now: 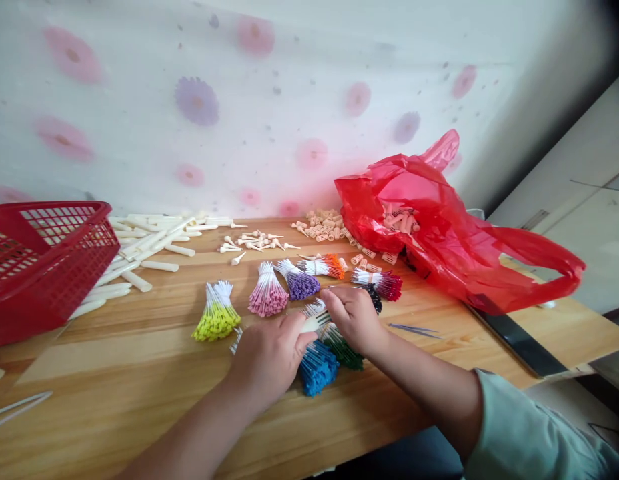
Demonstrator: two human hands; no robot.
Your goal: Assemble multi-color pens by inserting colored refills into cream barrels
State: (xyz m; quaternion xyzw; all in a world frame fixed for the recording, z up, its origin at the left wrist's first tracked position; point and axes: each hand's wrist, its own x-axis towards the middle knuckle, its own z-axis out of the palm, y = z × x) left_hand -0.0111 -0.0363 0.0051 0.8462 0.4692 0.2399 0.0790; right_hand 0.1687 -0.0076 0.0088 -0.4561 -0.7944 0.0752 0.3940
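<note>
Left hand [269, 353] pinches a white tube [314, 323] level so right hand [354, 317], fingers narrowed at its tip, can work it above the blue bundle [317, 367]

A cream tube [313, 323] lies pinched between the left hand [269, 357] and the right hand [353, 319], roughly level, low over the table. Directly beneath sit a blue-tipped bundle [318, 368] and a green-tipped bundle [342, 349], white stems fanned together, touching side by side; whether the fingers touch them is hard to tell
</note>
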